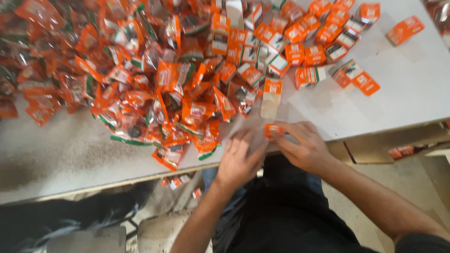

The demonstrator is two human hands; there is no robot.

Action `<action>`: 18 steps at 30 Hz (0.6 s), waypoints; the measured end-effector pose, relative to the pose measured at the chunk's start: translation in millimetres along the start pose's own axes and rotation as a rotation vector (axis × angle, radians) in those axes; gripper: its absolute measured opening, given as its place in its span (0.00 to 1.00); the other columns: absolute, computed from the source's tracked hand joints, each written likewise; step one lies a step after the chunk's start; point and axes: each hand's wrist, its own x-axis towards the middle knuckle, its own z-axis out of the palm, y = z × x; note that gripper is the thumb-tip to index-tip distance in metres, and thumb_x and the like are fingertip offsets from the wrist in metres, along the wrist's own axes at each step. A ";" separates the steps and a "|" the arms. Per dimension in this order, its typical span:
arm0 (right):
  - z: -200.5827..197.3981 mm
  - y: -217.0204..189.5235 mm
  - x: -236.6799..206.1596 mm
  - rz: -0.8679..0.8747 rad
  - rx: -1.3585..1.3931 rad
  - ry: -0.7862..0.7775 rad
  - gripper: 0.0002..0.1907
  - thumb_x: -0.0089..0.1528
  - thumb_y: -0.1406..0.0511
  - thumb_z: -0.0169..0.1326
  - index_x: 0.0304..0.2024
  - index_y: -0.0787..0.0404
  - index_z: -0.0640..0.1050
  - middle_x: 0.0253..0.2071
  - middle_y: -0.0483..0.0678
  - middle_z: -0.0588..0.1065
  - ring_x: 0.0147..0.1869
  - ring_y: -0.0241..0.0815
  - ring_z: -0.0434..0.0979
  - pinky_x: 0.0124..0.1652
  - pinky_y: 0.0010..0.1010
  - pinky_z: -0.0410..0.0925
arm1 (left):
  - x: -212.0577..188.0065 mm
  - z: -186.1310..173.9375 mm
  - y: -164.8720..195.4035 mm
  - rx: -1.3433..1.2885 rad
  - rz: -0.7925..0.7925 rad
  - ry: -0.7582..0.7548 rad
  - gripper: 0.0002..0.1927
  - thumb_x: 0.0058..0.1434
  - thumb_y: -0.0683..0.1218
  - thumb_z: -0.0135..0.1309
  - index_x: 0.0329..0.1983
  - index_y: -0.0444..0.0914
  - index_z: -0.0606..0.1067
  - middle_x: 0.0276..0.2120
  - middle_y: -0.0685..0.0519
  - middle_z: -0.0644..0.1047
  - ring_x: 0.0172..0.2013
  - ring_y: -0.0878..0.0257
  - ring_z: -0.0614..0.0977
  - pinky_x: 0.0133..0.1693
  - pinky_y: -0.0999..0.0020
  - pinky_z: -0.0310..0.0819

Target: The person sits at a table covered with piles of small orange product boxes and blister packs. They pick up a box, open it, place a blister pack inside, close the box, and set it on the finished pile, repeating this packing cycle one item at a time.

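My left hand (239, 159) and my right hand (302, 145) meet at the near edge of a white table (398, 93). Together they hold a small orange packet or box (273, 130), pinched by the right fingers while the left fingers press against it; motion blur hides the exact grip. Just beyond the hands stands a pale flattened carton with an orange top (271, 97). A large heap of orange plastic packets (140, 79) covers the table's left and middle.
Several small orange boxes (309, 51) lie grouped at the upper right of the table. A few packets (176, 182) have fallen on the floor under the edge. A cardboard box (384, 147) sits below the table at right.
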 end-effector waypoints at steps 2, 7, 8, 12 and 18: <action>-13.4 22.4 -2.6 0.115 -0.299 -0.019 0.26 0.49 0.67 0.62 0.52 0.49 0.81 0.57 0.52 0.72 0.57 0.57 0.72 0.54 0.52 0.64 | 7.6 3.5 5.7 -0.025 -0.045 -0.014 0.20 0.59 0.42 0.62 0.56 0.38 0.77 0.54 0.45 0.72 0.57 0.47 0.74 0.56 0.50 0.72; -36.5 77.5 23.2 0.368 -0.566 0.043 0.21 0.58 0.67 0.63 0.55 0.49 0.82 0.62 0.45 0.73 0.66 0.54 0.67 0.61 0.50 0.60 | 54.9 18.9 2.4 0.342 -0.185 0.004 0.26 0.55 0.41 0.55 0.59 0.35 0.76 0.55 0.43 0.75 0.54 0.47 0.75 0.53 0.49 0.72; -35.3 79.4 30.8 0.326 -0.474 0.116 0.20 0.60 0.68 0.63 0.55 0.51 0.82 0.62 0.46 0.72 0.66 0.54 0.67 0.62 0.49 0.61 | 66.7 22.4 -2.2 0.485 -0.181 0.050 0.26 0.53 0.42 0.53 0.57 0.36 0.75 0.54 0.45 0.76 0.55 0.49 0.76 0.53 0.49 0.72; -11.4 47.2 50.8 0.272 -0.002 0.199 0.15 0.66 0.69 0.61 0.56 0.56 0.80 0.60 0.45 0.73 0.65 0.53 0.70 0.66 0.44 0.63 | 84.2 19.5 -20.9 0.527 -0.135 -0.227 0.14 0.57 0.44 0.53 0.47 0.38 0.76 0.45 0.49 0.78 0.53 0.50 0.77 0.53 0.50 0.73; 24.1 -9.2 55.0 0.459 0.837 0.312 0.25 0.66 0.69 0.54 0.66 0.61 0.67 0.66 0.50 0.67 0.66 0.47 0.70 0.64 0.37 0.63 | 63.2 -3.0 -19.5 -0.119 -0.164 0.234 0.16 0.54 0.33 0.59 0.46 0.35 0.76 0.46 0.48 0.81 0.50 0.49 0.79 0.52 0.57 0.76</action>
